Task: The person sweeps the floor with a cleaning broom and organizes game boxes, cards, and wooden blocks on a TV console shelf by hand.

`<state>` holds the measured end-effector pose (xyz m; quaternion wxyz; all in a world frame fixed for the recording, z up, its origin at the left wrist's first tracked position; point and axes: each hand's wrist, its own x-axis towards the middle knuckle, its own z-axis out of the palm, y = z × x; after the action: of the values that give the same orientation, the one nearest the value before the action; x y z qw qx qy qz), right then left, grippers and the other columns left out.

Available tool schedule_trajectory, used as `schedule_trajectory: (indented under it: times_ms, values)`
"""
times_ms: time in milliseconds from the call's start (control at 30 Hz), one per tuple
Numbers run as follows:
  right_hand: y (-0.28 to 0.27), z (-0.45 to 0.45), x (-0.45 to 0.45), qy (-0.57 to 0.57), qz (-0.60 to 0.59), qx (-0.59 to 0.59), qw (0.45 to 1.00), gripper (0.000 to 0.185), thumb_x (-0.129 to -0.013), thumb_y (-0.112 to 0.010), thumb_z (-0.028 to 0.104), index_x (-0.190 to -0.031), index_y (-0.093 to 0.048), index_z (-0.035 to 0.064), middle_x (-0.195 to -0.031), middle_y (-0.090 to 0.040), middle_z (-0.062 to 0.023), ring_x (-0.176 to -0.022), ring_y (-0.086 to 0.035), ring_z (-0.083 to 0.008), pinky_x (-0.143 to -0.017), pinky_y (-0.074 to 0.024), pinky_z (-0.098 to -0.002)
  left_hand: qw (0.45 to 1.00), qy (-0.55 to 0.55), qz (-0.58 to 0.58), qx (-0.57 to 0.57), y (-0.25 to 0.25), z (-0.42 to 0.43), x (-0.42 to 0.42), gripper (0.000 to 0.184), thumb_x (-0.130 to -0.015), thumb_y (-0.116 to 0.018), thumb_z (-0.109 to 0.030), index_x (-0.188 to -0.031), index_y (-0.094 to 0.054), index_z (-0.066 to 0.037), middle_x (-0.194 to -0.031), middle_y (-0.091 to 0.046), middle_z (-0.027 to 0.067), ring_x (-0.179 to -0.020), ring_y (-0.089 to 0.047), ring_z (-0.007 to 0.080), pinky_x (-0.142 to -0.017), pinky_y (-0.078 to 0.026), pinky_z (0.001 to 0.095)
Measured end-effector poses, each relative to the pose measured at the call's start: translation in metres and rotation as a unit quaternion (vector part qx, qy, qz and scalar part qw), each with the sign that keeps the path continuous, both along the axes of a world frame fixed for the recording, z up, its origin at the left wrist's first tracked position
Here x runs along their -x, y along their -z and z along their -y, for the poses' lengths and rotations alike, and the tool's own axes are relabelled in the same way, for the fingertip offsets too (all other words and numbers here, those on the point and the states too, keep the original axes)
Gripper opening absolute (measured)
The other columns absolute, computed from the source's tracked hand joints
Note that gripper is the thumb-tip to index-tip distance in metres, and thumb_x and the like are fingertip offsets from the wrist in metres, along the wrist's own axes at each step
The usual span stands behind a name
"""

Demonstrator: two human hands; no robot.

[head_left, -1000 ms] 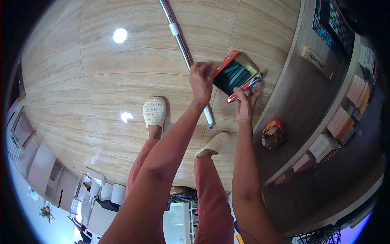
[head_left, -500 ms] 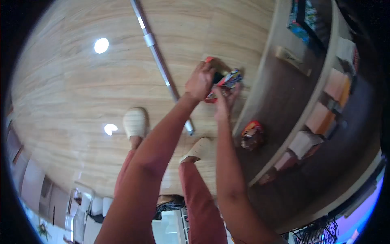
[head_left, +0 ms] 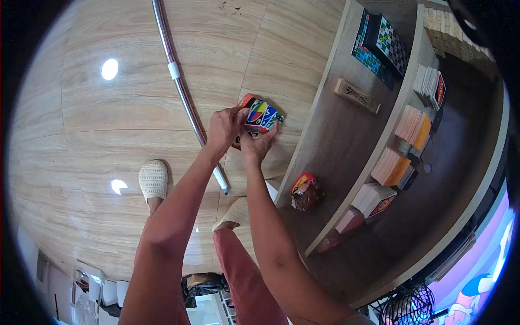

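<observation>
Both my hands are on a red UNO card box (head_left: 261,116) with a picture of coloured cards on its face. My left hand (head_left: 224,127) grips the box's left edge, fingers bent over it. On the lower right side, my right hand (head_left: 259,145) holds it with the thumb and fingers around the edge. The box is tilted above the wood-look floor, and my fingers cover part of its lower side.
A metal pole (head_left: 187,100) lies on the floor left of my hands. To the right, a wooden shelf (head_left: 319,119) holds board games (head_left: 379,46), a small carved wooden box (head_left: 357,96), a red and brown packet (head_left: 306,192) and several card stacks (head_left: 391,164). My slippered feet (head_left: 153,179) are below.
The view has shifted, and the shelf shows more fully. The box has turned so its card picture faces me, with my hands closer together around it.
</observation>
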<state>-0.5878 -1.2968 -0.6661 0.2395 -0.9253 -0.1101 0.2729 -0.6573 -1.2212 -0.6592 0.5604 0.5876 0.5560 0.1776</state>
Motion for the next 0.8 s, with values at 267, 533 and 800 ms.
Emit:
schedule_trajectory:
  times_ms: [267,533,800]
  values:
    - [0.021,0.007,0.024,0.001,0.014,0.021,1.000,0.106,-0.057,-0.080,0.016,-0.137,-0.010,0.0055,-0.125,-0.033,-0.0249,-0.118,-0.032,-0.0390,-0.098,-0.0271,-0.0457,0.994,0.102,-0.047,-0.013,0.034,0.004,0.008,0.020,-0.073,-0.059,-0.012,-0.087,-0.064,0.002,-0.071,-0.060,0.0229,-0.065,-0.061,0.0336,-0.061,-0.048,0.0381]
    - [0.026,0.025,0.021,-0.144,0.136,0.025,0.980,0.099,-0.062,-0.078,0.021,-0.137,-0.016,0.0028,-0.125,-0.034,-0.0240,-0.115,-0.036,-0.0403,-0.096,-0.0317,-0.0427,0.999,0.040,-0.020,-0.028,0.040,0.022,0.001,0.016,-0.074,-0.055,-0.007,-0.086,-0.061,0.003,-0.077,-0.059,0.0217,-0.065,-0.059,0.0360,-0.060,-0.048,0.0382]
    - [0.029,0.062,0.021,0.193,-0.189,-0.108,0.957,0.054,-0.076,-0.064,0.003,-0.122,-0.036,0.0083,-0.116,-0.044,-0.0097,-0.091,-0.056,-0.0225,-0.055,-0.0554,-0.0305,0.993,0.051,-0.093,-0.046,0.054,0.066,0.028,0.022,-0.076,-0.058,-0.014,-0.098,-0.060,-0.009,-0.092,-0.058,0.0155,-0.089,-0.051,0.0358,-0.076,-0.044,0.0430]
